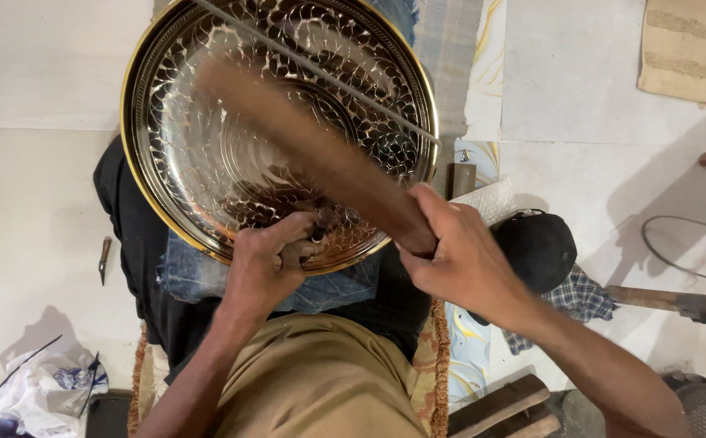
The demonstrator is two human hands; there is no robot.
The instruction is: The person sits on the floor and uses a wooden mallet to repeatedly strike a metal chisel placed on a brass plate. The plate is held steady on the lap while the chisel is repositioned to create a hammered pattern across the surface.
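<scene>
Brass-rimmed and round, 1 engraved tray (207, 154) filled the upper centre of the frame. Left hand (268, 259) fingers pinched 1 small dark punch (318, 227) against the tray's lower edge. Right hand (458, 255) fingers were wrapped tight around 1 wooden mallet (312, 150), blurred across the tray. Good work probably required a steady punch and light blows. At mid-left lay 1 chisel (105, 258).

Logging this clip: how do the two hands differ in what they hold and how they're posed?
The right hand grips a blurred wooden mallet raised over the tray; the left hand pinches a small dark punch against the engraved round metal tray. The right sits off the rim, the left on it. Both are bare.
</scene>
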